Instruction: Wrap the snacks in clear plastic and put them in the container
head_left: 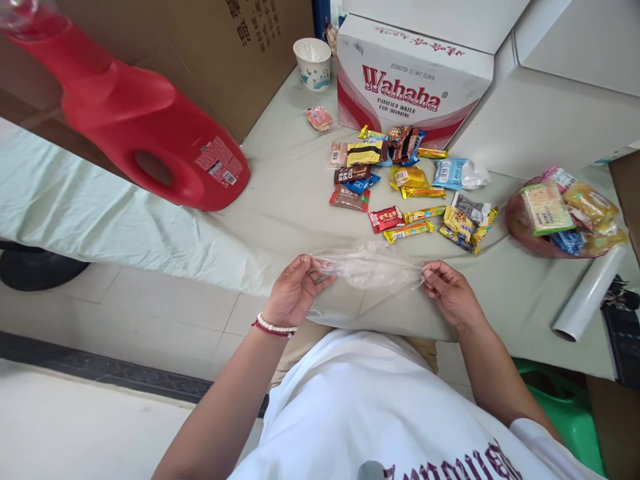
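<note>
I seem to be in a home. My pale green, cloth-draped table point(285, 193), bright green plastic stool point(580, 417) near right and light grey floor tiles point(200, 300) at left suggest it.

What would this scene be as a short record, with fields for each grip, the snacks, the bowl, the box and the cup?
Left grip: pinches one end of crumpled clear plastic
Right grip: pinches its other end
Snacks: wrapped, spread on table
Bowl: red, right of them, filled with more packets
Box: Wahaha, behind most snacks
Cup: left of box, upright

Clear plastic point(370, 270) (crumpled) between both hands point(295, 287) point(453, 291)
</note>
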Available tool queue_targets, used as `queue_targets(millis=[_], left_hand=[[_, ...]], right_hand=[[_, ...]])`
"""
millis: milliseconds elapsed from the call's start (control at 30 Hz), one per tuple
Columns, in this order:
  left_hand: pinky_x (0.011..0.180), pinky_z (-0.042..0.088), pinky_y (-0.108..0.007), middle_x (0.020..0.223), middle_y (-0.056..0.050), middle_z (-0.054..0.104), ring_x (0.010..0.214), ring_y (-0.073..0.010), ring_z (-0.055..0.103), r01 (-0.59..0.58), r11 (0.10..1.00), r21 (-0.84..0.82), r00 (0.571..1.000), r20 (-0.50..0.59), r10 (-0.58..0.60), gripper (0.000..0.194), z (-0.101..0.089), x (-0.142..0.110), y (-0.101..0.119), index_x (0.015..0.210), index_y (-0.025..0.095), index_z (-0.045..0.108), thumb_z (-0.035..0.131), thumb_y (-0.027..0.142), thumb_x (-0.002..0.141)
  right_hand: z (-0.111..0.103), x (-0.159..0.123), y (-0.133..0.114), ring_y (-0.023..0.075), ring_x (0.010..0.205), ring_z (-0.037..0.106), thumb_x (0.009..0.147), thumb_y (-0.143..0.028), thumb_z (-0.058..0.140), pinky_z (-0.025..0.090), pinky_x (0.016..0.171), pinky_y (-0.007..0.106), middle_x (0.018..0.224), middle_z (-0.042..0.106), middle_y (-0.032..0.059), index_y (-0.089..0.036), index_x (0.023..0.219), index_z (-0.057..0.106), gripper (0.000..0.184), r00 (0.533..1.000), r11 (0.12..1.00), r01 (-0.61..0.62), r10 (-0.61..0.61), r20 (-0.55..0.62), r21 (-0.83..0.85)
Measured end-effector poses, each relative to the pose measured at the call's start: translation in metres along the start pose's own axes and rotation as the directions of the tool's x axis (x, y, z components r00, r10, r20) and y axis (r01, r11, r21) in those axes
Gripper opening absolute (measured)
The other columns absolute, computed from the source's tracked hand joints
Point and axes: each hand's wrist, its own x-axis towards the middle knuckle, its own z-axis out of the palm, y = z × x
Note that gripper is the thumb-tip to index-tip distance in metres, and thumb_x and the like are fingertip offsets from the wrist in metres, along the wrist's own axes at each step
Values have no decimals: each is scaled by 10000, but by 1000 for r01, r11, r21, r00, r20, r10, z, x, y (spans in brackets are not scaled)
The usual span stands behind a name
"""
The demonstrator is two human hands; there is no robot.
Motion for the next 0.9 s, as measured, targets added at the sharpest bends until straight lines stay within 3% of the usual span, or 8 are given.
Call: queue_targets(millis=[167,267,333,433,533,633,767,900], left_hand=[[450,378,-179,702,56,535,477,-28,413,-26,999,28,995,-97,29,429,4,-1,-3,753,194,522,820,502,757],[408,216,-200,558,101,339,416,-40,218,-32,968,247,999,3,32,453,2,-4,-1,774,218,520,716,624,812],[441,236,-224,541,95,292,444,-68,248,-102,864,494,994,78,73,451,-3,-5,-1,784,217,557,632,655,862],[548,349,-267,596,51,415,545,-116,390,-209,511,834,955,61,291,377,-15,-4,-5,831,206,612,552,565,930],[765,473,-365,850,-51,602,790,-207,565,-186,189,964,772,24,635,312,-19,-3,-13,1064,177,624,578,447,914],[1001,438,-482,1092,-156,627,1104,-305,578,-261,-77,962,569,217,793,308,-14,-5,-18,1131,161,613,611,360,896],[1050,417,-483,1151,-138,659,1183,-293,589,-417,-227,880,647,463,605,205,-4,-2,-21,1103,204,649,540,287,951],[1067,400,-600,1315,-232,568,1330,-394,472,-115,-68,991,674,128,727,351,-5,8,-31,1128,152,638,586,435,926]], right_hand=[[5,-1,-8,171,862,626,695,-454,894,588,790,352,943,671,17,-252,839,643,352,997,985,-70,67,27,156],[9,2,-12,146,692,593,684,-441,878,560,650,324,927,696,21,-259,862,604,374,992,970,-122,112,58,210],[9,6,-10,109,565,493,693,-456,857,485,536,280,878,686,11,-257,880,600,375,994,982,-103,95,56,159],[7,11,-1,120,575,508,767,-496,796,481,572,289,813,675,8,-241,866,607,333,1000,996,25,-26,-3,-86],[8,12,8,156,653,577,874,-495,695,502,667,327,834,689,20,-237,885,626,267,989,929,150,-147,35,-339],[12,13,12,157,654,575,924,-485,635,496,674,335,876,695,24,-241,911,622,244,983,902,182,-155,100,-392],[15,16,9,165,730,603,901,-531,653,529,664,322,934,694,36,-248,933,584,293,986,942,166,-163,35,-291],[19,21,6,198,906,661,834,-569,704,582,715,333,1026,687,51,-258,934,536,367,987,975,112,-132,-94,-192]])
